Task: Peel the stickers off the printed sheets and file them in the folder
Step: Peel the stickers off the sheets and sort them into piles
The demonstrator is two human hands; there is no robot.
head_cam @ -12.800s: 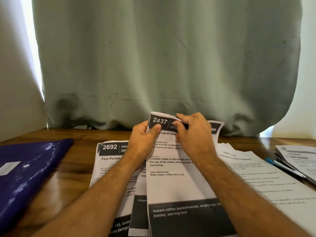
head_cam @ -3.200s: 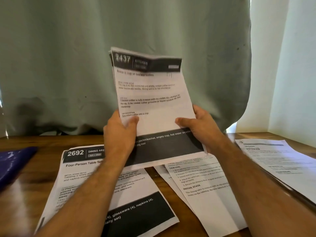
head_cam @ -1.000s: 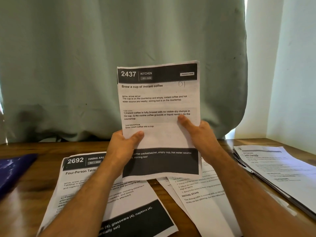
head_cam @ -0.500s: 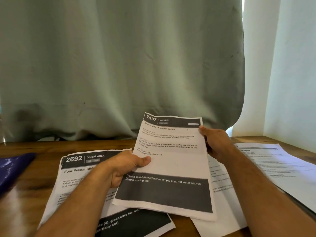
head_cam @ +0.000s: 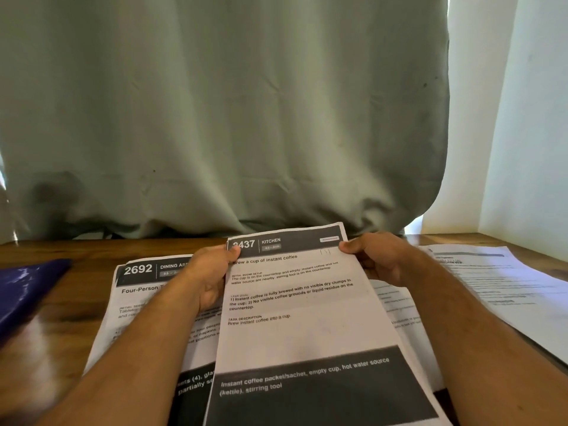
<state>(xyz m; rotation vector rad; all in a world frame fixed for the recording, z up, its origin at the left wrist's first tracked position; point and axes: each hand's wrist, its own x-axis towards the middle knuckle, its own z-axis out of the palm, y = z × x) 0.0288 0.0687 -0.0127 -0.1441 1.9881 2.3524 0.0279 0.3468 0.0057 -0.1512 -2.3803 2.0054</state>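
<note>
Both hands pinch the 2437 sheet (head_cam: pixel 295 318) at its far corners, left hand (head_cam: pixel 209 278) and right hand (head_cam: pixel 375 259). The sheet runs lengthwise toward the person. The blue folder (head_cam: pixel 27 290), probably shut, lies well left of the left hand.

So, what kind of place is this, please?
Probably a home desk or small office corner: a wooden table covered with printed sheets, a blue folder, and a curtain hanging behind.
</note>
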